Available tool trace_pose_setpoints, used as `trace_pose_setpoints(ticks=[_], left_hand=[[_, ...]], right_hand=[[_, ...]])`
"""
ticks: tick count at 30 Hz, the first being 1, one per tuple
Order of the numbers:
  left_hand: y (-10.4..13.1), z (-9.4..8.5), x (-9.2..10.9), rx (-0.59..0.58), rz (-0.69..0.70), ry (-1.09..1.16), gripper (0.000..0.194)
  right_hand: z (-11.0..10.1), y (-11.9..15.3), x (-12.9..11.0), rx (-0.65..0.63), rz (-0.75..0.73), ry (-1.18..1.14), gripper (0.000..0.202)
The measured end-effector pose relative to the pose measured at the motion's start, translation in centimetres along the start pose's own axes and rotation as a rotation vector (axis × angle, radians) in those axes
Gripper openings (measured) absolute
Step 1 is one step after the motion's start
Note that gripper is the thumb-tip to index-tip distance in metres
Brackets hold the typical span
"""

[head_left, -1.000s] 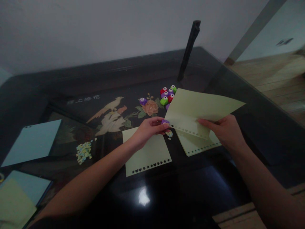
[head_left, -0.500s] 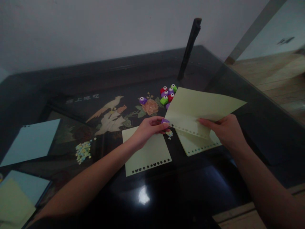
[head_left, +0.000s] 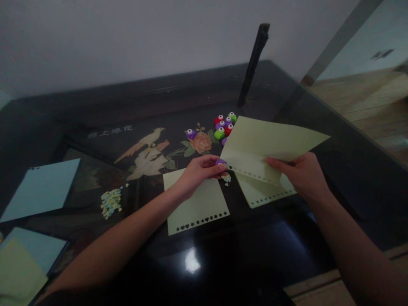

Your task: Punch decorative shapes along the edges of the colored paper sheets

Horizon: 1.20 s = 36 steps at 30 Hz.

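Your L hand [head_left: 201,173] w/ fingers closed round purple punch [head_left: 220,162], R hand [head_left: 302,173] w/ fingers pinching grn sheet [head_left: 264,140], confetti pile [head_left: 111,202] on table [head_left: 245,248]

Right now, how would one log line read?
left hand: holds purple punch | right hand: holds raised green sheet, corner at punch | nearby: flat punched sheet, confetti pile

The left hand [head_left: 200,172] pinches a purple craft punch [head_left: 220,162] at the near-left corner of a pale green sheet [head_left: 264,138], held raised by the right hand [head_left: 302,172] above more punched paper [head_left: 255,193]. Beneath the left wrist lies a star-and-heart-punched sheet [head_left: 197,212]. Eye-topped punches [head_left: 220,125] cluster behind; paper confetti [head_left: 111,202] is heaped leftward.
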<state>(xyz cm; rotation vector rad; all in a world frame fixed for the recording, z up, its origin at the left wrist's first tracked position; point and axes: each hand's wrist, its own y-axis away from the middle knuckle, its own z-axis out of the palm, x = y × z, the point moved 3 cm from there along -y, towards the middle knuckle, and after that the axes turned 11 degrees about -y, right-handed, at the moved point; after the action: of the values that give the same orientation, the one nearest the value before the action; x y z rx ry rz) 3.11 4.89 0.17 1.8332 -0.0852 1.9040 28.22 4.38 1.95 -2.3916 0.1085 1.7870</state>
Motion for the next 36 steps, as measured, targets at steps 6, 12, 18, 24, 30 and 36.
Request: trace_pose_setpoints(ticks=[6,12,18,24,30,36], left_hand=[[-0.06,0.01,-0.05,0.002,0.009,-0.002,0.021],[0.03,0.12,0.02,-0.004,0.017,-0.023,0.020],[0.09,0.13,-0.01,0.019,0.027,-0.025,0.021],[0.10,0.18,-0.13,0.038,0.043,-0.024,0.023],[0.31,0.30,0.18,0.060,0.049,-0.078,0.024],[0.46,0.46,0.45,0.067,0.072,-0.108,0.020]], right_hand=[[-0.04,0.02,-0.10,0.001,0.006,0.009,0.022],[-0.11,-0.03,0.19,-0.010,-0.004,0.007,0.020],[-0.03,0.03,-0.06,-0.008,-0.007,-0.002,0.021],[-0.02,0.07,-0.34,-0.009,-0.022,0.027,0.021],[0.00,0.16,-0.25,0.013,-0.021,0.007,0.030],[0.04,0.33,-0.52,0.008,-0.004,0.018,0.029]])
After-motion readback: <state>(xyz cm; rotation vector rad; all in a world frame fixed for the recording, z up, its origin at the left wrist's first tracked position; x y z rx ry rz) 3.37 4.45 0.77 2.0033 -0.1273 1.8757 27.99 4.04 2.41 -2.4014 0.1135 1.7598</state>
